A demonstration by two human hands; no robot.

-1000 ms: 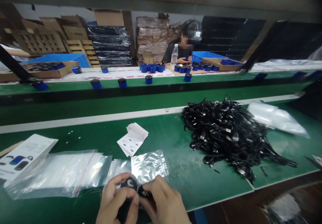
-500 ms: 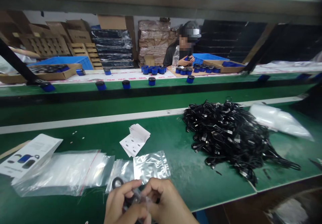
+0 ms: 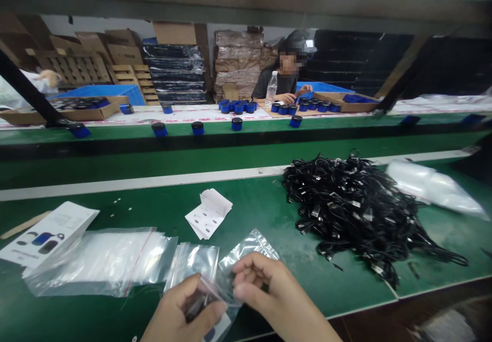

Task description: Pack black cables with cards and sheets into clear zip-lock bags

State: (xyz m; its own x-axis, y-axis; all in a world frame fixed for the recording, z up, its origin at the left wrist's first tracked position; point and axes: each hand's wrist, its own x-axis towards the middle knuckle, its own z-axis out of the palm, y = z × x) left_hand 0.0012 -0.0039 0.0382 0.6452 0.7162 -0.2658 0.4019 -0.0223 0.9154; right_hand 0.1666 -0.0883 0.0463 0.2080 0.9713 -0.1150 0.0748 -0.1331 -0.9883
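My left hand (image 3: 186, 306) is closed around a filled clear plastic bag (image 3: 226, 315) low in the view. Something dark and a white printed piece show through its plastic, partly covered by my fingers. Close by on the right, my right hand (image 3: 265, 285) has its fingers curled, with the tips at a flat clear zip bag (image 3: 251, 242) that lies askew on the green table. Its grip on the plastic is partly hidden. More small clear bags (image 3: 198, 260) lie just behind my left hand.
To the left are a larger clear bag (image 3: 111, 262) and a printed sheet (image 3: 57, 234). Small leaflets (image 3: 209, 214) lie ahead. A heap of black USB cables (image 3: 346, 208) and a plastic bag (image 3: 434, 188) occupy the right. Beyond stand blue-and-black round items (image 3: 236, 123), with a co-worker (image 3: 286, 75) behind.
My right hand has moved right, away from my left hand. The flat zip bag has turned and shifted right. My left hand keeps hold of the filled bag. The co-worker's hands have lowered.
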